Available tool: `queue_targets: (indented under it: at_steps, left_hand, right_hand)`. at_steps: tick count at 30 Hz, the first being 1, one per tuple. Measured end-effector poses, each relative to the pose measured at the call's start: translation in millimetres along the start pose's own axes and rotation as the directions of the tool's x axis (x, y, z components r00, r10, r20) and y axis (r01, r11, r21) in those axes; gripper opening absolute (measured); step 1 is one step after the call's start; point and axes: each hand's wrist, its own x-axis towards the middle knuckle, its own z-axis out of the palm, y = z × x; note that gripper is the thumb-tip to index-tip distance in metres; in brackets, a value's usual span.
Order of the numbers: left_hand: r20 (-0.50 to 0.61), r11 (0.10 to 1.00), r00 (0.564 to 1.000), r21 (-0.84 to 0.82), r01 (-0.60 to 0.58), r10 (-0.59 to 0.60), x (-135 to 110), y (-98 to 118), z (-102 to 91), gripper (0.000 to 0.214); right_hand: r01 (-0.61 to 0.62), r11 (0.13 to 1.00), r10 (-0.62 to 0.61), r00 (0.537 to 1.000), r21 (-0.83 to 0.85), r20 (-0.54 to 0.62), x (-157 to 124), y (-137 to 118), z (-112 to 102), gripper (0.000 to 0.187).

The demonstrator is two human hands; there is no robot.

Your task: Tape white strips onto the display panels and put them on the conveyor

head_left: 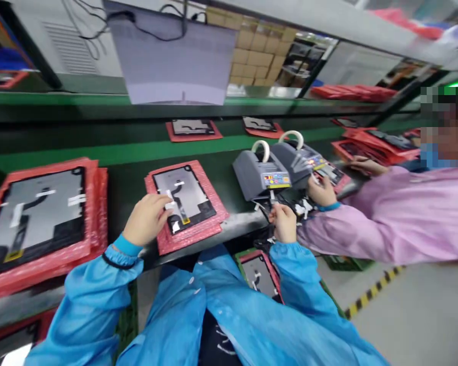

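A grey panel (189, 190) lies on a pink bubble-wrap sheet (209, 223) at the bench's front edge. My left hand (147, 218) rests on the panel's near left part, fingers curled, pressing a small white tape strip (170, 205). My right hand (282, 223) reaches to the front of a grey tape dispenser (259, 175), with its fingers pinched at the outlet; what they hold is too small to make out. Both of my sleeves are blue.
A stack of panels in pink wrap (38, 218) sits at the left. A second dispenser (301, 160) stands beside the first. A person in a pink sleeve (385, 218) works at the right, hands near it. More panels (193, 128) lie on the green belt. A panel (261, 274) rests below the bench.
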Motion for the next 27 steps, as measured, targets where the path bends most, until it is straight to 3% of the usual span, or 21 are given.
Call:
queue_targets:
  at_steps: [1, 4, 7, 10, 16, 23, 27]
  left_hand:
    - [0.018, 0.999, 1.0, -0.031, -0.024, 0.025, 11, 5, 15.2, 0.029]
    - [0.075, 0.994, 0.994, -0.081, -0.076, 0.082, 36, 11, 42.4, 0.029]
    - [0.171, 0.99, 0.977, -0.072, -0.119, 0.13, 54, 17, 52.7, 0.029]
    - [0.286, 0.979, 0.937, -0.092, -0.18, 0.199, 74, 27, 63.0, 0.029]
    - [0.45, 0.964, 0.853, -0.119, -0.236, 0.264, 101, 43, 93.2, 0.022]
    - [0.456, 0.953, 0.838, -0.173, -0.248, 0.3, 95, 32, 99.0, 0.022]
    - [0.358, 0.949, 0.888, -0.225, -0.22, 0.29, 100, 35, 92.5, 0.022]
  right_hand:
    - [-0.033, 0.999, 0.034, 0.999, 0.028, -0.039, 11, 1, -5, 0.052]
    - [-0.097, 0.991, 0.097, 0.995, 0.091, 0.004, 32, 0, -5, 0.049]
    - [0.058, 0.99, -0.055, 0.998, 0.13, -0.03, 35, 0, -1, 0.043]
    - [0.215, 0.971, -0.204, 0.973, 0.106, -0.111, 29, 3, -3, 0.039]
    - [0.237, 0.965, -0.219, 0.963, 0.109, -0.158, 28, 8, -8, 0.041]
    - [0.171, 0.977, -0.151, 0.976, 0.127, -0.158, 38, 7, 2, 0.055]
    - [0.227, 0.969, -0.208, 0.963, 0.101, -0.17, 35, 0, 4, 0.057]
